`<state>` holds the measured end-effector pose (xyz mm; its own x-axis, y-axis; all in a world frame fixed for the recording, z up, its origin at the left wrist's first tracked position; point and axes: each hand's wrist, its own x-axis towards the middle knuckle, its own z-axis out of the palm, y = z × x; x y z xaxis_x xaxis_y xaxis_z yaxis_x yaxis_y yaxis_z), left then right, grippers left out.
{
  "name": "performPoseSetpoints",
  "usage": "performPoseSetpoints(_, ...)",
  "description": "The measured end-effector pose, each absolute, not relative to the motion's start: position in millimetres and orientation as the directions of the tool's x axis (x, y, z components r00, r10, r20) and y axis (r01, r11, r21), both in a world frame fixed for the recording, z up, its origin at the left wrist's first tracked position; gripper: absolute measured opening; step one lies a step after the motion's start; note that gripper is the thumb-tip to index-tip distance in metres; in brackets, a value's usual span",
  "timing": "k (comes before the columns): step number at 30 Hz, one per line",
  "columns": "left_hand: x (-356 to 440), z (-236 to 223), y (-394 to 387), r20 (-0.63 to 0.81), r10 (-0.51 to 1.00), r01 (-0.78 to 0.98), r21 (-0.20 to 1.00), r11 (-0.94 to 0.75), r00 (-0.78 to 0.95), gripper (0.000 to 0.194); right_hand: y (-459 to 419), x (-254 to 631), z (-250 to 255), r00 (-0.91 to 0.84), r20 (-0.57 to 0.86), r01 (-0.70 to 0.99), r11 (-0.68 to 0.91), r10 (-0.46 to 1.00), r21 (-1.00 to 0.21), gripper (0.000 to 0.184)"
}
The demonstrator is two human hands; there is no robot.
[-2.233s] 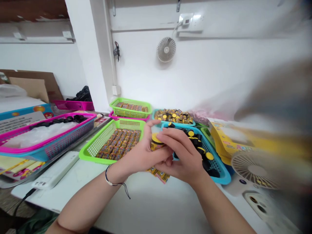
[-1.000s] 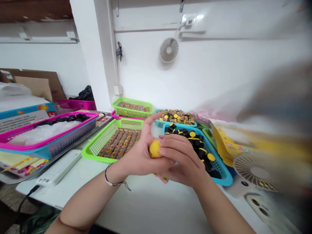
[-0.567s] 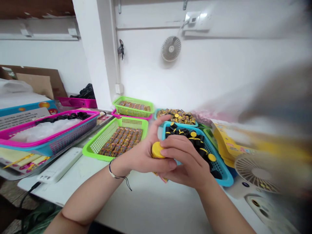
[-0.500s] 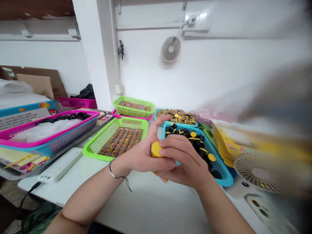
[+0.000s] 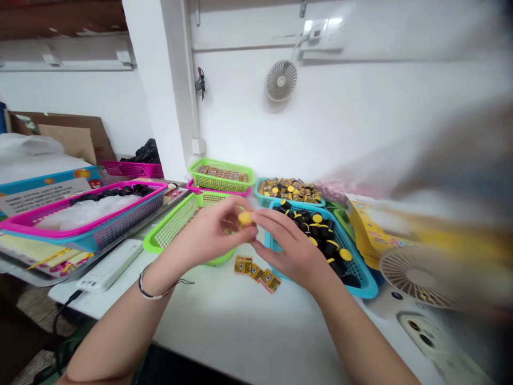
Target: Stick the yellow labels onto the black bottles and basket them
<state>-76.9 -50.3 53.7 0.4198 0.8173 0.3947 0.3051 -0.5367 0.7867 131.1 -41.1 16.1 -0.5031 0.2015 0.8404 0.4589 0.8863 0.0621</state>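
My left hand (image 5: 212,232) is closed around a small round container with a yellow cap (image 5: 245,218), held above the table. The fingertips of my right hand (image 5: 286,248) pinch the same container from the right; its lower part is hidden by the fingers. Below the hands, several small yellow printed labels (image 5: 256,271) lie on the white table. Just right of my right hand, a blue basket (image 5: 366,283) holds black containers with yellow caps (image 5: 331,247). Partly behind my left hand is a green basket (image 5: 166,227), its contents mostly covered.
At the back stand another green basket (image 5: 224,185) with rows of wrapped pieces and a blue basket (image 5: 262,200) of yellow-topped ones. A pink basket (image 5: 80,233) and a white power strip (image 5: 110,267) are left. A fan (image 5: 417,278) and a phone (image 5: 420,334) lie right.
Both hands have moved up and left with the yellow-capped container, now over the green basket's near corner. My left index finger has curled in, and the labels on the table have come into view.
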Motion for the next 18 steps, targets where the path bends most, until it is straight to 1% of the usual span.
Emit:
performPoseSetpoints(1,-85,52,-43,0.373,0.832,0.386,0.756,-0.529,0.410,0.029,-40,137,19,-0.496,0.829,0.488,0.873,0.257,0.021,0.059)
performPoseSetpoints(3,-104,44,-22,0.285,0.870,0.553,0.682,-0.480,0.404,0.031,-34,155,29,-0.461,0.772,0.578,0.808,0.438,-0.113,0.064)
performPoseSetpoints(4,-114,37,-10,0.214,0.892,0.646,0.624,-0.439,0.399,0.034,-30,167,33,-0.380,0.738,0.648,0.730,0.557,-0.217,0.062)
performPoseSetpoints(5,-125,28,1,0.150,0.918,0.744,0.545,-0.387,0.368,0.035,-25,180,36,-0.281,0.709,0.710,0.637,0.647,-0.301,0.056)
performPoseSetpoints(6,-135,19,12,0.103,0.933,0.789,0.507,-0.347,0.344,0.035,-19,192,37,-0.202,0.643,0.770,0.526,0.738,-0.362,0.048)
performPoseSetpoints(7,-143,9,21,0.060,0.945,0.824,0.474,-0.312,0.323,0.035,-13,203,36,-0.176,0.519,0.838,0.404,0.837,-0.368,0.039)
performPoseSetpoints(8,-151,-1,28,0.022,0.953,0.851,0.445,-0.280,0.302,0.034,-6,211,32,-0.206,0.328,0.895,0.312,0.922,-0.317,0.032)
performPoseSetpoints(9,-156,-10,33,-0.012,0.957,0.868,0.424,-0.258,0.291,0.033,-1,218,25,-0.244,0.202,0.909,0.296,0.949,-0.294,0.022)
performPoseSetpoints(11,-162,-24,39,-0.073,0.956,0.893,0.384,-0.236,0.284,0.031,4,223,8,-0.276,0.070,0.919,0.285,0.959,-0.274,0.007)
performPoseSetpoints(12,-162,-29,41,-0.098,0.952,0.898,0.370,-0.237,0.292,0.030,4,223,-1,-0.286,0.027,0.922,0.282,0.958,-0.264,0.005)
performPoseSetpoints(13,-160,-32,42,-0.117,0.946,0.901,0.360,-0.243,0.302,0.029,2,222,-9,-0.296,0.005,0.923,0.287,0.955,-0.256,0.004)
performPoseSetpoints(14,-158,-34,42,-0.132,0.940,0.901,0.353,-0.253,0.316,0.029,-1,221,-15,-0.298,-0.019,0.926,0.285,0.954,-0.248,0.008)
performPoseSetpoints(18,-146,-33,41,-0.131,0.920,0.884,0.355,-0.303,0.369,0.033,-11,219,-20,-0.268,-0.120,0.944,0.236,0.956,-0.231,0.033)
